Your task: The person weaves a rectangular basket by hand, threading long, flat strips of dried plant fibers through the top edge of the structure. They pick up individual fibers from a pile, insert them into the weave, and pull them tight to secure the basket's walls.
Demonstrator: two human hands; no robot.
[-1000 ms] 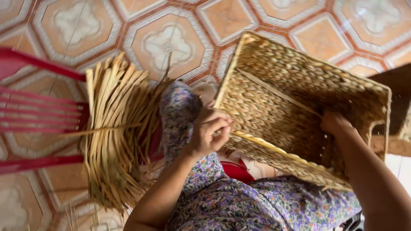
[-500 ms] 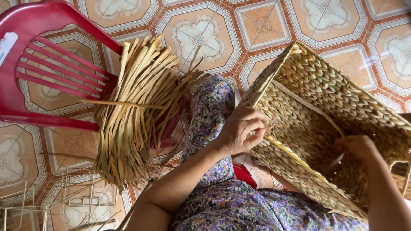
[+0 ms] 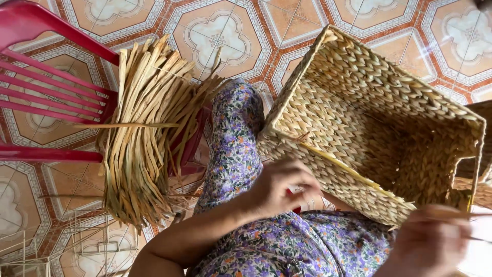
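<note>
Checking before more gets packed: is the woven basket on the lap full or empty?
Empty, as far as shown: the woven basket is tipped toward the camera, and only bare weave shows on its inner walls and bottom.

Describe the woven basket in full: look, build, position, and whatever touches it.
The woven basket is rectangular, plaited from pale tan dried straw-like strands in a herringbone weave, with a thick braided rim. It is tipped on its side, opening toward the camera, empty inside, resting on the person's lap above a patterned tile floor. The left hand sits against its lower near wall; the blurred right hand is at its lower right corner.
</note>
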